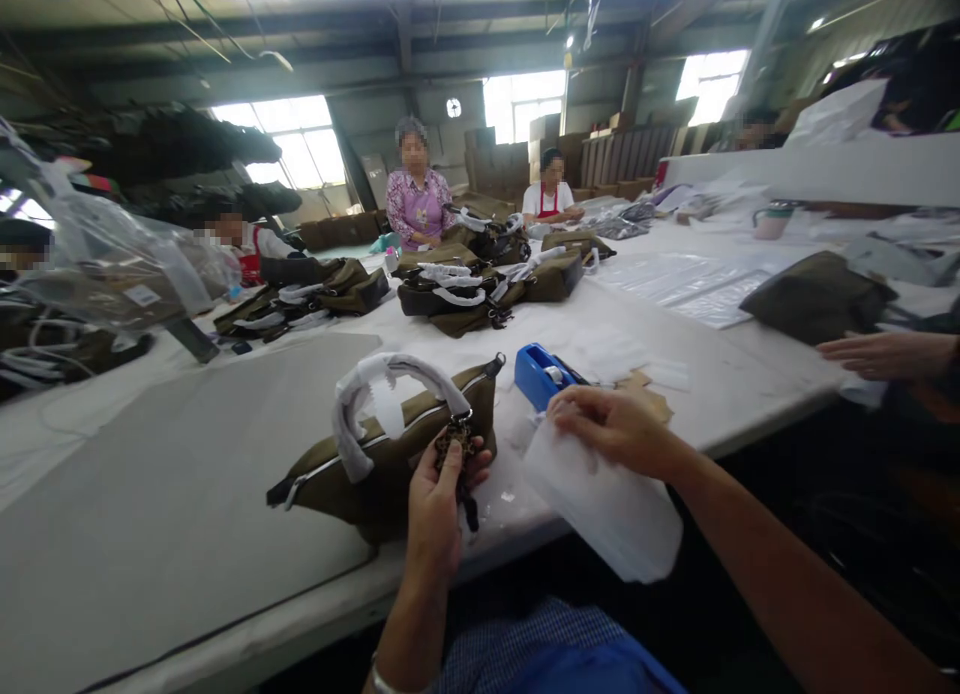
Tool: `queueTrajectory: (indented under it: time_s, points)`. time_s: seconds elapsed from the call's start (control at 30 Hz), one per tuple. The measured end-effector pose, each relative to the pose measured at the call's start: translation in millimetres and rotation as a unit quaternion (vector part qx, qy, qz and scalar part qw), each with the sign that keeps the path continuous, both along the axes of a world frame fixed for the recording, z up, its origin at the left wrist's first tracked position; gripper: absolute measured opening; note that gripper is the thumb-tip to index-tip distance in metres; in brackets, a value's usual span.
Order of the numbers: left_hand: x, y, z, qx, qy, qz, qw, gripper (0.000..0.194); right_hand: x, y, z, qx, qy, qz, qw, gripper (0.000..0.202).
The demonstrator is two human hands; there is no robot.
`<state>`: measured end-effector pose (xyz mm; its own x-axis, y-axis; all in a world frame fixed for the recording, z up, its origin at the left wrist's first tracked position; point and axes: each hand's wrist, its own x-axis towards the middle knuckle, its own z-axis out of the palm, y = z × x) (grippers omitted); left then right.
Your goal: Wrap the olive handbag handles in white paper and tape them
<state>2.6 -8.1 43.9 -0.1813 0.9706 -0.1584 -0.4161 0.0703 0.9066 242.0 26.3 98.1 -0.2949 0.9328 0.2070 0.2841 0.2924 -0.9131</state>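
Olive handbag (360, 489) rests on the white worktop (187, 534) near its front edge, directly before the wearer; zip along the top, handle (341, 404) wrapped in white and arching over it.

Left hand (441, 489): fingers closed around a brown patterned piece (455, 442) at the bag's right end, thumb on top. Right hand (600, 424): fingers pinching the upper edge of a translucent white sleeve (607, 514), which hangs past the worktop edge, apart from the bag.

Handling (judged): handbag probably light, soft-sided and yielding; best steadied by its body or wrapped handle. Patterned piece looks small and loose, likely to swing if not gathered in the palm. Sleeve appears thin, limp, perhaps slippery, easily creased; an edge grip suits it. Whether it is paper or plastic cannot be told.

Surroundings: blue tape dispenser (536, 376) just beyond the right hand, limiting forward reach; brown scraps (651, 399) beside it. Further off, a pile of similar bags (450, 296); to the right, another dark bag (817, 299) with a co-worker's hand (885, 356) near it. The handle's arch partly obstructs access to the zip.
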Motion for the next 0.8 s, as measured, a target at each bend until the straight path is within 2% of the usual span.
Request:
queueTrajectory:
  time_s: [0.1,0.17,0.27,0.33,0.43,0.53,0.6,0.67,0.73,0.8]
  points:
    - [9.3,-2.4,-4.5,0.030,0.046,-0.010,0.998,0.052,-26.3,-2.9,-11.2,0.039,-0.059,0.057,0.996,0.023]
    - [12.8,-3.5,-9.5,0.066,0.140,0.010,0.988,0.046,-43.9,-2.5,-16.9,0.077,-0.087,0.046,0.992,0.019]
    - [12.1,-3.4,-17.3,0.118,0.309,0.080,0.941,0.037,-57.6,-5.1,-22.9,0.112,-0.101,-0.005,0.989,0.019]
    - [9.2,-2.4,-21.7,0.133,0.374,0.108,0.912,0.036,-55.4,-13.6,-28.7,0.099,-0.061,-0.051,0.992,0.029]
    - [6.0,0.1,-27.9,0.141,0.412,0.121,0.892,0.039,-41.9,-40.3,-46.4,0.035,0.095,-0.119,0.988,0.058]
    - [6.7,2.6,-33.7,0.148,0.430,0.144,0.879,0.041,-32.4,-77.4,-71.6,-0.066,0.253,-0.196,0.945,0.075]
    - [8.5,3.5,-36.3,0.151,0.433,0.151,0.876,0.042,-34.0,-99.6,-86.7,-0.184,0.334,-0.232,0.895,0.083]
    - [10.1,3.4,-37.3,0.151,0.432,0.152,0.876,0.041,-40.4,-114.3,-98.0,-0.311,0.396,-0.221,0.835,0.087]
    - [10.9,2.4,-36.9,0.150,0.428,0.152,0.878,0.040,-47.3,-120.5,-107.2,-0.398,0.434,-0.198,0.784,0.085]
    - [10.6,1.0,-35.8,0.148,0.426,0.152,0.879,0.040,-50.9,-120.7,-117.5,-0.431,0.454,-0.172,0.761,0.079]
